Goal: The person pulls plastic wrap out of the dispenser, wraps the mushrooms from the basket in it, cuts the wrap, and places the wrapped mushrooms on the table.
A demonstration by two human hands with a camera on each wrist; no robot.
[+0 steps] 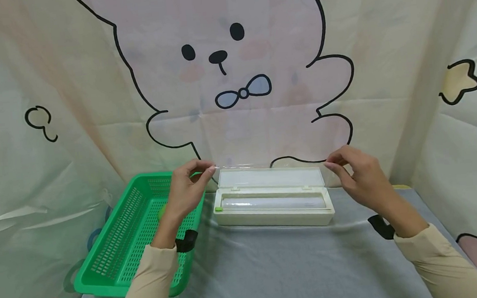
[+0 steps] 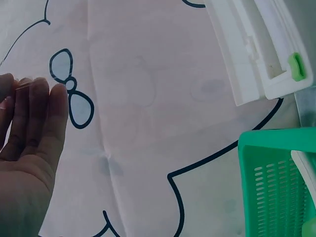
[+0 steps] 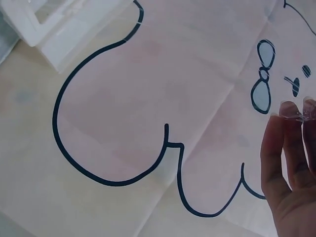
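Note:
Clear plastic film [image 3: 295,117] is pinched between the fingertips of both hands; a faint edge runs across between them in the head view. The left hand [image 1: 187,189] holds it near the left end of a white cling film dispenser [image 1: 274,219], and the right hand [image 1: 358,178] holds it past the right end. The dispenser lies lengthwise on the table with its lid [image 1: 271,177] raised at the back. Inside sits a pale film roll [image 1: 273,202]. A small green slider [image 2: 296,67] shows at the dispenser's left end. How far the film spreads is hard to see.
A green perforated basket [image 1: 123,290] stands left of the dispenser, partly behind the left forearm. It contains a light green item [image 1: 161,212], mostly hidden. Grey cloth covers the table [image 1: 296,271]. A printed curtain [image 1: 237,135] hangs close behind.

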